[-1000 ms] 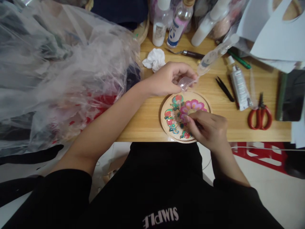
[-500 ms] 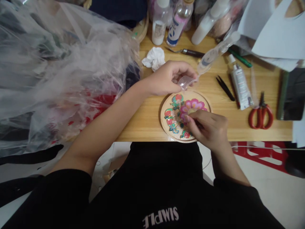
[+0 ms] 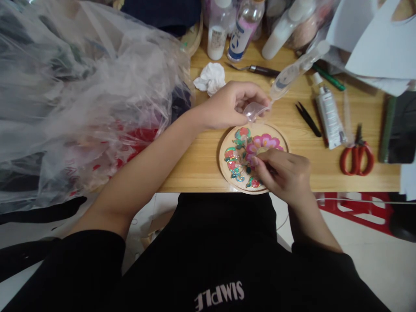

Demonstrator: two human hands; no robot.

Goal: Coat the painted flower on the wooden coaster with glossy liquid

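Note:
A round wooden plate (image 3: 227, 177) lies at the table's front edge, bearing a pink flower (image 3: 267, 141) and several red and green pieces (image 3: 232, 158). My left hand (image 3: 238, 104) is closed on a small clear plastic cup (image 3: 253, 111) just above the plate's back rim. The fingertips of my right hand (image 3: 284, 173) are pinched together at the flower's pale centre, over the plate's right part. Whatever those fingertips hold, if anything, is hidden or too small to name.
Crumpled tissue (image 3: 211, 79), a dark-handled tool (image 3: 264, 71) and bottles (image 3: 242, 32) stand or lie behind my hands. To the right are black tweezers (image 3: 308, 119), a white tube (image 3: 330, 115) and red-handled scissors (image 3: 356, 159). Clear plastic sheeting (image 3: 113, 78) covers the left.
The objects at the right appear shifted very slightly rightward in the view. Both hands keep nearly the same place and grip.

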